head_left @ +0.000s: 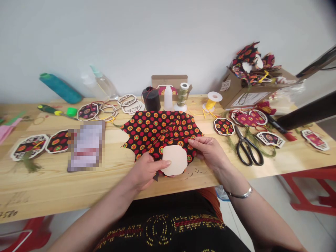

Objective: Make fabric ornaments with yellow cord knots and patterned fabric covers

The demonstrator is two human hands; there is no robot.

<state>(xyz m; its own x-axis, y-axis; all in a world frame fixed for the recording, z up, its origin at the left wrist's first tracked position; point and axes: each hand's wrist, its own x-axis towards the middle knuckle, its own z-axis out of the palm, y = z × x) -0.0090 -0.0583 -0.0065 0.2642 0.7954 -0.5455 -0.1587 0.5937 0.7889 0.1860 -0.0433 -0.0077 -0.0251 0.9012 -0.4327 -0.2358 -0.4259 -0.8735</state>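
Observation:
A black cloth [147,129] with red dots and orange flowers lies on the wooden table, its outline jagged and its middle wrinkled. On its near part rests a cream rounded card [176,161]. My left hand [147,169] pinches the card's left edge together with the cloth, thumb on top and fingers underneath. At the right, my right hand [206,150] grips the cloth's edge between thumb and fingers, just beyond the card's upper right corner. Its lower fingers are partly hidden.
Black-handled scissors [246,150] lie right of my right hand. Patterned pieces, a yellow ribbon spool [211,101], a black thread spool [151,99] and a white bottle [168,98] stand or lie behind. A cardboard box [246,92] holds cloth pieces; a blurred flat object [88,145] is at left.

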